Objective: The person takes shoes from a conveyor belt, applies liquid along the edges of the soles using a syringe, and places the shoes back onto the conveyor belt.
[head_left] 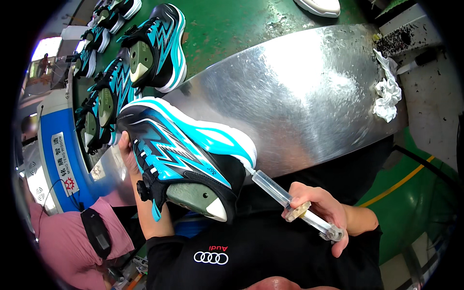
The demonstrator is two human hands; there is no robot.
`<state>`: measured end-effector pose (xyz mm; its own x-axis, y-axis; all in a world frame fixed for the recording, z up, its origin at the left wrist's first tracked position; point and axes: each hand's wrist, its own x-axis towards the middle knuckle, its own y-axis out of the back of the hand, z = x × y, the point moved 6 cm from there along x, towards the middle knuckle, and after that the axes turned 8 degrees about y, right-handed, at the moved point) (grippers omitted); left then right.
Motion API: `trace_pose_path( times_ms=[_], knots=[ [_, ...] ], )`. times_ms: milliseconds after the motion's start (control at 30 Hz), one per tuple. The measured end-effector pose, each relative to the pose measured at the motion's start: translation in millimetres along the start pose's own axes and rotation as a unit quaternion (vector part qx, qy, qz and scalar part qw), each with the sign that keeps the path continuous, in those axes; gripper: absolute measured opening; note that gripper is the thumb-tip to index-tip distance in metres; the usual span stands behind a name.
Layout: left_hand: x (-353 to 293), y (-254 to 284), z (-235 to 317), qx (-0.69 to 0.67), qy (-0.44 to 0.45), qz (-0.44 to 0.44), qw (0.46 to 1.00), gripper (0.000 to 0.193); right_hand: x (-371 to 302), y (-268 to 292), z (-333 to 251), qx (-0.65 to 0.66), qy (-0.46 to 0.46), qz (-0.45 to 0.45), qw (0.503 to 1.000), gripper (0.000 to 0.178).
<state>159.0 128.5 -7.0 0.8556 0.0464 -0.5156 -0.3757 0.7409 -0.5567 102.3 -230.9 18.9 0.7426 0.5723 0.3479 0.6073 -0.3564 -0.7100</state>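
Shoe (169, 140), black and blue, is held up over the near left part of the metal surface (309, 101), toe up and left, heel to the right. Leftmost, other shoes (169, 58) crowd beyond its toe, so room there is tight. The left hand (127, 151) grasps the shoe near its front, the palm hidden behind it. At the heel, a clear syringe (273, 187) aims its tip at the sole's edge; contact is hard to tell. The right hand (321, 200) grips the syringe around its rear end. The step seems to be syringe work along that edge, calling for a steady shoe and fine tip control. Rightward, the metal surface offers wider room, reaching a crumpled cloth (388, 92); its near edge passes just beyond the syringe.
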Motion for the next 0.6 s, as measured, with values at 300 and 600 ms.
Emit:
trace_pose_path(
  times_ms=[300, 600],
  knots=[
    [-43, 60, 8, 0.146, -0.022, 0.040, 0.988, 0.043, 3, 7, 10, -0.067, -0.016, -0.019, 0.997, 0.108],
    [-103, 66, -15, 0.077, -0.039, 0.137, 0.987, 0.033, 17, 3, 17, -0.153, -0.014, -0.047, 0.987, 0.102]
  ],
)
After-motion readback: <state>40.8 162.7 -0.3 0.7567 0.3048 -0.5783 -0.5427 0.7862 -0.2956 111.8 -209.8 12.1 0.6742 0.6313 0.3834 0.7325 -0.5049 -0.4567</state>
